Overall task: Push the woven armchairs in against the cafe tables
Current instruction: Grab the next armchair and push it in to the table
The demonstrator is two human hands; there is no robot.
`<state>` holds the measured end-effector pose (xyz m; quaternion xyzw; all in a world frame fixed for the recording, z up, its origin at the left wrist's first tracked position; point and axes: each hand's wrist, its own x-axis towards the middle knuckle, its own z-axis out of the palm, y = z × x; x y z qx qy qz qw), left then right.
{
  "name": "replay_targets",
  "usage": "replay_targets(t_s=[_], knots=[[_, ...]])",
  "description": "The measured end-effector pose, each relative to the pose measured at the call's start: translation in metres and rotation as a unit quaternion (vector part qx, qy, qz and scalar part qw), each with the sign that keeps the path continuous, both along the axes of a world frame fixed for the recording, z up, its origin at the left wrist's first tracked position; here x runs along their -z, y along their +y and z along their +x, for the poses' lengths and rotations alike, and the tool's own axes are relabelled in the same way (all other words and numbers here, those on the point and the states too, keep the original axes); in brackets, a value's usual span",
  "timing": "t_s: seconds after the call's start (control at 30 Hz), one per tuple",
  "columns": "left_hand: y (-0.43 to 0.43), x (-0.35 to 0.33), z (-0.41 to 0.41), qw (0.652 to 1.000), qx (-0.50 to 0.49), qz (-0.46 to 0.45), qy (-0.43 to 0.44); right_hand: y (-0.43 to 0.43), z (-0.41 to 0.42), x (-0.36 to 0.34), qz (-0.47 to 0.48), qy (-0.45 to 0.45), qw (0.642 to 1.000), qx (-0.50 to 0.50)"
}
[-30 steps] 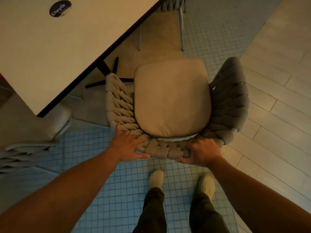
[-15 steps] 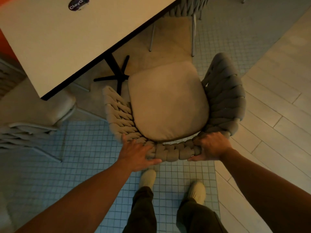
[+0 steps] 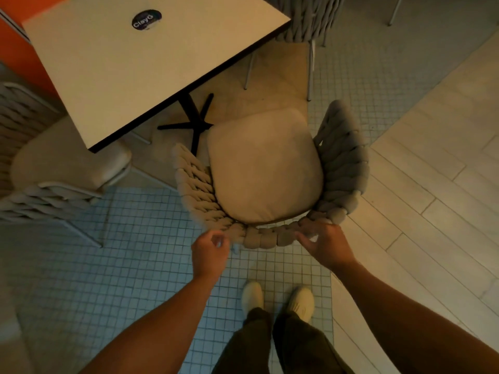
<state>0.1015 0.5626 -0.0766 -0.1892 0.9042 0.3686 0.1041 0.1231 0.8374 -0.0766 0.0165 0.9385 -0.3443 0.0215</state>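
Note:
A woven grey armchair (image 3: 344,168) with a beige seat cushion (image 3: 264,168) stands in front of me, its front close to the black cross foot (image 3: 195,124) of the cream cafe table (image 3: 121,71). The seat lies beside the table's near corner, not under the top. My left hand (image 3: 210,252) hovers just off the chair's back rim, loosely curled and holding nothing. My right hand (image 3: 325,245) has its fingers spread, with the fingertips at the back rim's right end.
A second woven armchair (image 3: 56,168) is tucked under the table's left side. A third (image 3: 306,20) stands at the table's far corner. An orange wall (image 3: 13,44) is at the far left. My shoes (image 3: 278,298) are on small-tiled floor; pale planks run along the right.
Both hands have let go of the chair's back rim; the left has drawn back off it. The chair has shifted forward and turned a little toward the table foot.

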Motion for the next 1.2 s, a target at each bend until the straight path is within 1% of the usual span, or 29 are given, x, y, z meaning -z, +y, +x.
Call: replay_targets(t_s=[0.03, 0.07, 0.1, 0.13, 0.17, 0.23, 0.27, 0.33, 0.37, 0.43, 0.5, 0.6, 0.67, 0.77, 0.83, 0.93, 1.1, 1.2], knots=[[0.0, -0.002, 0.0, 0.998, -0.06, 0.019, -0.031, -0.007, 0.004, -0.006, -0.003, -0.027, 0.998, 0.065], [0.004, 0.001, 0.0, 0.99, -0.112, 0.038, -0.08, -0.009, 0.007, -0.006, -0.016, -0.072, 0.989, 0.132], [0.004, 0.008, -0.003, 0.977, -0.156, 0.063, -0.13, -0.011, 0.006, -0.005, -0.034, -0.129, 0.972, 0.195], [0.003, 0.015, -0.005, 0.958, -0.201, 0.101, -0.177, -0.013, 0.003, -0.004, -0.054, -0.179, 0.949, 0.254], [0.002, 0.021, -0.009, 0.932, -0.241, 0.165, -0.215, -0.015, 0.0, -0.002, -0.081, -0.22, 0.923, 0.306], [0.005, 0.028, -0.015, 0.88, -0.288, 0.285, -0.246, -0.016, -0.009, 0.008, -0.154, -0.269, 0.865, 0.395], [0.008, 0.028, -0.018, 0.864, -0.295, 0.322, -0.249, -0.016, -0.012, 0.014, -0.209, -0.283, 0.829, 0.435], [0.011, 0.03, -0.024, 0.841, -0.3, 0.379, -0.241, -0.017, -0.017, 0.025, -0.307, -0.298, 0.767, 0.478], [0.013, 0.033, -0.027, 0.836, -0.303, 0.392, -0.238, -0.018, -0.019, 0.029, -0.339, -0.306, 0.747, 0.482], [0.016, 0.039, -0.033, 0.829, -0.306, 0.404, -0.235, -0.019, -0.026, 0.033, -0.392, -0.312, 0.72, 0.481], [0.022, 0.043, -0.036, 0.832, -0.318, 0.402, -0.212, -0.021, -0.033, 0.034, -0.427, -0.312, 0.703, 0.476], [0.025, 0.054, -0.037, 0.828, -0.361, 0.395, -0.166, -0.018, -0.036, 0.04, -0.451, -0.32, 0.691, 0.465], [0.024, 0.059, -0.039, 0.823, -0.365, 0.4, -0.175, -0.015, -0.036, 0.044, -0.461, -0.324, 0.69, 0.454], [0.026, 0.056, -0.039, 0.84, -0.339, 0.38, -0.188, -0.014, -0.038, 0.045, -0.46, -0.331, 0.691, 0.448], [0.027, 0.056, -0.039, 0.843, -0.337, 0.376, -0.185, -0.013, -0.041, 0.044, -0.456, -0.334, 0.692, 0.449], [0.033, 0.065, -0.036, 0.835, -0.362, 0.375, -0.174, -0.003, -0.045, 0.043, -0.433, -0.334, 0.706, 0.45], [0.058, 0.056, -0.028, 0.827, -0.397, 0.369, -0.151, 0.016, -0.053, 0.043, -0.402, -0.353, 0.732, 0.422], [0.075, 0.051, -0.024, 0.811, -0.422, 0.384, -0.13, 0.033, -0.063, 0.043, -0.386, -0.358, 0.749, 0.402]])
